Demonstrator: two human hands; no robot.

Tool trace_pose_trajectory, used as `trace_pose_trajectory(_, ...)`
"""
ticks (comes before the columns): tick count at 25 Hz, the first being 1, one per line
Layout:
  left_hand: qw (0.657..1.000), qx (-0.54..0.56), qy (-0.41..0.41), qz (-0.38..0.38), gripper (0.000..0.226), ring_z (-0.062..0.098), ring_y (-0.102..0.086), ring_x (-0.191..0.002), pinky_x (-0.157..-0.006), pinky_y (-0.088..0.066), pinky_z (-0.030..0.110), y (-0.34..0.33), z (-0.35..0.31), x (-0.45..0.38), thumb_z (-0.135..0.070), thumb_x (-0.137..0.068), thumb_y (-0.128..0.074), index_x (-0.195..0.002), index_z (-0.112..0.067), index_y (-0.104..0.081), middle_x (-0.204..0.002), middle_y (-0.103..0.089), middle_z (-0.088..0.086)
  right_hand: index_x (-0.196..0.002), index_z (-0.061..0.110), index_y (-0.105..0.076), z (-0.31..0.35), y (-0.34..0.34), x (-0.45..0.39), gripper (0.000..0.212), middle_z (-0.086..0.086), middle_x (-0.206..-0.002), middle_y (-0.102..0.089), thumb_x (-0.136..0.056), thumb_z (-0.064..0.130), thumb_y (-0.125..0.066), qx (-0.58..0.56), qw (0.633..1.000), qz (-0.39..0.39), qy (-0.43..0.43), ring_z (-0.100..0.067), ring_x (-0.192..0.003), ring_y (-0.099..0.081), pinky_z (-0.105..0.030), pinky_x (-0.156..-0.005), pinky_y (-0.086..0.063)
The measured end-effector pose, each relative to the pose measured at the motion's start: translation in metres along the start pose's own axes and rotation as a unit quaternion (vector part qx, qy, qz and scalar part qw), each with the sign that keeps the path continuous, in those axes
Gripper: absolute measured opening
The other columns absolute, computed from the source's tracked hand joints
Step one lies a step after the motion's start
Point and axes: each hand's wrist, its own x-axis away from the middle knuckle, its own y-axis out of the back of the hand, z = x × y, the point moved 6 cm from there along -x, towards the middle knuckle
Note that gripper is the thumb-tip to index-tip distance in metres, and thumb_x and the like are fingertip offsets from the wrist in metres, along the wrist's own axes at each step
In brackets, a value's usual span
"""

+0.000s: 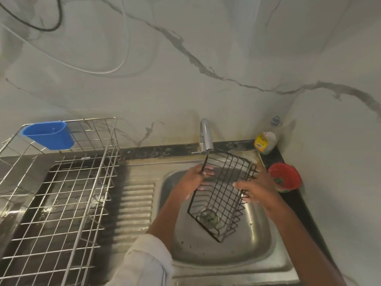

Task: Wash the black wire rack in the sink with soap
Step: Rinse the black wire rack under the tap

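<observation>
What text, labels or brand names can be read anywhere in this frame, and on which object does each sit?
No text can be read as words.
Soap bottle: a yellow label with a small red-and-white mark above it, both too blurred to read.
Red tub: a printed band near its base, too blurred to read.

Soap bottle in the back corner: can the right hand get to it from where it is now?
Probably yes: the soap bottle stands just beyond the right hand, nothing between them, but that hand must first release the black wire rack.
</observation>
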Motion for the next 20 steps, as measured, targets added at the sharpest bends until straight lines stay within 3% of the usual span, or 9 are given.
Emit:
trace_pose_trajectory(2,0.999,0.015,-0.041,0.002,0.035,0.02,-0.07,-0.125,-0.116,-0.05,0.049,-0.005,-0.007,-0.019,-0.005,-0.111,-0.046,-0.128,-0.02,-0.072,-0.133,-0.075,-0.001,-0.134,0.042,-0.048,0.008,-0.001,0.011,0.082,0.019,-0.119,-0.058,-0.07,0.015,-0.091,-0.009,0.999,-0.02,0.04,-0.011,-0.107,-0.063,-0.044,-0.083,-0.06)
trace_pose_trajectory(4,0.996,-0.002,-0.091,0.025,0.034,0.011,-0.066,-0.128,-0.114,-0.047,0.04,-0.013,-0.019,-0.028,-0.007,-0.11,-0.048,-0.133,-0.018,-0.071,-0.136,-0.073,-0.006,-0.114,0.04,-0.054,0.012,0.007,0.017,0.063,0.019,-0.108,-0.063,-0.071,0.013,-0.091,-0.011,0.996,-0.044,0.073,-0.001,-0.099,-0.063,-0.029,-0.082,-0.055)
trace_pose_trajectory(7,0.99,-0.024,-0.139,0.007,0.031,0.016,-0.057,-0.136,-0.115,-0.039,0.043,-0.023,-0.031,-0.038,-0.018,-0.109,-0.056,-0.137,-0.025,-0.068,-0.144,-0.067,-0.003,-0.12,0.029,-0.05,0.012,0.015,0.022,0.068,0.013,-0.112,-0.064,-0.069,0.017,-0.094,-0.009,0.988,-0.122,0.099,-0.004,-0.102,-0.064,-0.013,-0.079,-0.051)
trace_pose_trajectory(10,0.991,-0.021,-0.103,-0.081,0.041,0.018,-0.053,-0.131,-0.108,-0.042,0.04,-0.033,-0.009,-0.056,-0.02,-0.108,-0.059,-0.149,-0.019,-0.056,-0.145,-0.061,0.002,-0.138,0.029,-0.043,0.0,0.012,0.023,0.099,0.013,-0.129,-0.06,-0.056,0.039,-0.097,0.007,0.978,-0.181,0.105,-0.008,-0.12,-0.059,-0.03,-0.105,-0.049)
trace_pose_trajectory(12,0.989,0.02,0.001,-0.145,0.03,0.023,-0.06,-0.115,-0.095,-0.049,0.038,-0.036,0.041,-0.062,-0.012,-0.11,-0.051,-0.138,-0.01,-0.06,-0.13,-0.064,0.01,-0.134,0.028,-0.042,-0.005,0.016,0.023,0.097,0.009,-0.127,-0.063,-0.055,0.041,-0.097,-0.015,0.975,-0.193,0.106,-0.011,-0.118,-0.063,-0.038,-0.107,-0.051)
trace_pose_trajectory(14,0.985,0.104,0.091,-0.107,0.031,0.025,-0.065,-0.093,-0.078,-0.052,0.036,-0.046,0.084,-0.057,-0.001,-0.109,-0.041,-0.12,-0.009,-0.068,-0.11,-0.069,0.015,-0.135,0.025,-0.04,-0.011,0.018,0.027,0.094,0.009,-0.128,-0.059,-0.061,0.035,-0.097,-0.047,0.978,-0.172,0.106,-0.013,-0.121,-0.062,-0.036,-0.106,-0.052)
trace_pose_trajectory(15,0.982,0.14,0.107,-0.075,0.036,0.026,-0.069,-0.091,-0.076,-0.053,0.035,-0.052,0.094,-0.054,0.003,-0.108,-0.038,-0.116,-0.01,-0.071,-0.108,-0.073,0.012,-0.138,0.022,-0.038,-0.012,0.017,0.031,0.093,0.01,-0.128,-0.056,-0.066,0.027,-0.097,-0.06,0.979,-0.161,0.113,-0.012,-0.123,-0.059,-0.033,-0.107,-0.05)
trace_pose_trajectory(17,0.979,0.166,0.107,-0.047,0.039,0.031,-0.077,-0.104,-0.088,-0.059,0.042,-0.053,0.091,-0.052,0.006,-0.107,-0.04,-0.121,-0.014,-0.071,-0.115,-0.08,0.008,-0.144,0.022,-0.035,-0.018,0.015,0.037,0.094,0.013,-0.129,-0.053,-0.071,0.013,-0.094,-0.08,0.979,-0.138,0.124,-0.003,-0.125,-0.055,-0.028,-0.108,-0.049)
trace_pose_trajectory(20,0.976,0.201,0.078,-0.023,0.04,0.036,-0.077,-0.111,-0.098,-0.058,0.051,-0.045,0.067,-0.053,0.007,-0.105,-0.048,-0.129,-0.017,-0.068,-0.122,-0.079,0.006,-0.151,0.032,-0.03,-0.031,0.018,0.04,0.103,0.01,-0.143,-0.054,-0.072,0.012,-0.094,-0.089,0.98,-0.107,0.145,-0.006,-0.132,-0.054,-0.04,-0.113,-0.045)
